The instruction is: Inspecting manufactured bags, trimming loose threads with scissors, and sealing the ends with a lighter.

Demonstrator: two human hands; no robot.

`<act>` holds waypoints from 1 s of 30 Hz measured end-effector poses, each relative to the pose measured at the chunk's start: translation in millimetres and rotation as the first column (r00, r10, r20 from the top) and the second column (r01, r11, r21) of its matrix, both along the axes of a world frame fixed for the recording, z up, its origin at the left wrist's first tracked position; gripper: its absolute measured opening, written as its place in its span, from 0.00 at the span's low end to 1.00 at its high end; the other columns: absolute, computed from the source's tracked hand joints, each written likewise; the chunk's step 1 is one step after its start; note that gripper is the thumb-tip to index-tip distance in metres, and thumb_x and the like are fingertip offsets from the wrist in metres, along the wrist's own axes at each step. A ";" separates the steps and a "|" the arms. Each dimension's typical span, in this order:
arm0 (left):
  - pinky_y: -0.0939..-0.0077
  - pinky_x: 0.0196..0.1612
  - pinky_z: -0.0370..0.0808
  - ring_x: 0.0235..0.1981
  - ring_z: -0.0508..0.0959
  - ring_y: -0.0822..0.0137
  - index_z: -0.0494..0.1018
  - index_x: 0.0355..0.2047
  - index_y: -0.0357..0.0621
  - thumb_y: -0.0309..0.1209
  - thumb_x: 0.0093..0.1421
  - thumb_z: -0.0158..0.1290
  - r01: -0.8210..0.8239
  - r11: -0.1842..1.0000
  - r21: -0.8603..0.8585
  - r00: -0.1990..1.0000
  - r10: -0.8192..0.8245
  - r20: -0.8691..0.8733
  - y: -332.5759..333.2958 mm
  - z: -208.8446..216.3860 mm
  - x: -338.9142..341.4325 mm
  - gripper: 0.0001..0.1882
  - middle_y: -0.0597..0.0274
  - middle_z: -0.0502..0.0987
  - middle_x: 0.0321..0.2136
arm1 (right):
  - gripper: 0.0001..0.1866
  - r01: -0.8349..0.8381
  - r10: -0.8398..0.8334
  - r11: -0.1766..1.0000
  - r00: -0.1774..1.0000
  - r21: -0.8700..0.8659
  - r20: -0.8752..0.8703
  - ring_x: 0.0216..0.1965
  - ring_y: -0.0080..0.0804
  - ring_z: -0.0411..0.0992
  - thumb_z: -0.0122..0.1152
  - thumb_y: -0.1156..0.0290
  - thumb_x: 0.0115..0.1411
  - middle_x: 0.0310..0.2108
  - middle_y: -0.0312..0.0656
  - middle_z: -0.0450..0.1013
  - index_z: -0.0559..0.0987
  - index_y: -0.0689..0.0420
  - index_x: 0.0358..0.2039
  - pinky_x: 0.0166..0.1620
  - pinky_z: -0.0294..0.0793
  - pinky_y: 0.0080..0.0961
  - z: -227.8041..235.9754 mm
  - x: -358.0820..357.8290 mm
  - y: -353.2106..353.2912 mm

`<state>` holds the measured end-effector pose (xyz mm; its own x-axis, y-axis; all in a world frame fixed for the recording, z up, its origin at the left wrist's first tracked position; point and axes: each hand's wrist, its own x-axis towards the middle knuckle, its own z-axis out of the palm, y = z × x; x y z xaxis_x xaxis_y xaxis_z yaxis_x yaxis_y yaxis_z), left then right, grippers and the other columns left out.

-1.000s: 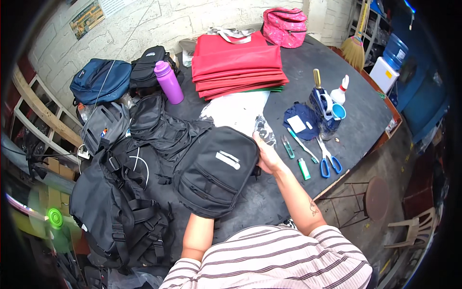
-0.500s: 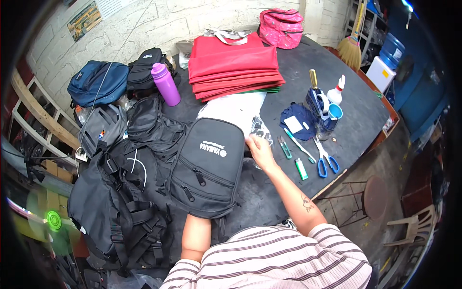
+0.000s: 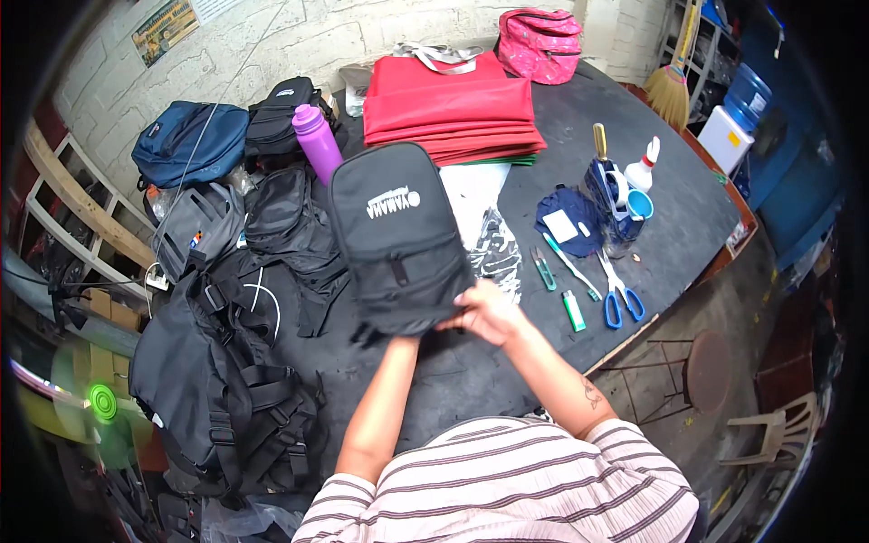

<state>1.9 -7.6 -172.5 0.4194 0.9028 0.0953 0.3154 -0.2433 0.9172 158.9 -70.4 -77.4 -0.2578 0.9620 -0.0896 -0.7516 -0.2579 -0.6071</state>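
A small black backpack [image 3: 396, 240] with a white print and zipped front pockets is held up over the table in front of me. My right hand [image 3: 489, 312] pinches its lower right edge, fingers closed on the fabric. My left forearm [image 3: 389, 385] goes up behind the bag's lower end, so the fingers of my left hand are hidden there. Beside the bag lie a clear plastic bag [image 3: 496, 249] and a white sheet [image 3: 471, 185]. Scissors with blue handles [image 3: 622, 294], a green lighter [image 3: 573, 310], a green cutter [image 3: 544, 269] and a toothbrush [image 3: 572, 266] lie right of my right hand.
Folded red fabric bags [image 3: 448, 113] are stacked at the back, near a pink backpack [image 3: 540, 47]. A purple bottle [image 3: 317, 145] and several backpacks, one blue [image 3: 190, 143] and one large black [image 3: 208, 398], crowd the left. A caddy [image 3: 606, 195] and spray bottle [image 3: 641, 167] stand right.
The backpack has been raised and moved away from me, its lower end swinging up. My right hand has shifted from its right side down to its lower right edge; my left forearm reaches farther forward.
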 end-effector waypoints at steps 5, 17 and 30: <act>0.66 0.42 0.69 0.40 0.72 0.58 0.67 0.47 0.40 0.50 0.56 0.47 0.591 0.764 -0.258 0.480 -0.076 0.874 -39.3 64.8 25.4 0.28 0.55 0.73 0.42 | 0.32 0.165 -0.153 0.966 0.985 0.197 -0.079 0.51 0.39 0.65 0.43 0.86 0.42 0.48 0.49 0.65 0.60 0.66 0.54 0.55 0.62 0.35 17.6 37.3 11.9; 0.71 0.42 0.75 0.39 0.77 0.61 0.70 0.41 0.35 0.15 0.49 0.50 0.444 0.656 -0.610 0.588 0.301 0.751 9.6 51.9 -1.6 0.17 0.54 0.76 0.37 | 0.37 0.275 -0.269 0.906 0.961 0.322 -0.064 0.51 0.36 0.65 0.42 0.88 0.39 0.52 0.44 0.65 0.59 0.62 0.56 0.52 0.64 0.31 12.6 23.0 5.5; 0.63 0.57 0.61 0.50 0.70 0.59 0.68 0.47 0.36 0.12 0.44 0.41 0.545 0.819 -0.179 0.080 0.162 0.984 -3.0 80.8 -10.3 0.26 0.54 0.72 0.45 | 0.19 0.229 -0.174 0.970 0.888 0.081 -0.425 0.47 0.37 0.70 0.39 0.62 0.64 0.45 0.46 0.71 0.69 0.63 0.47 0.53 0.65 0.35 -12.5 59.0 25.0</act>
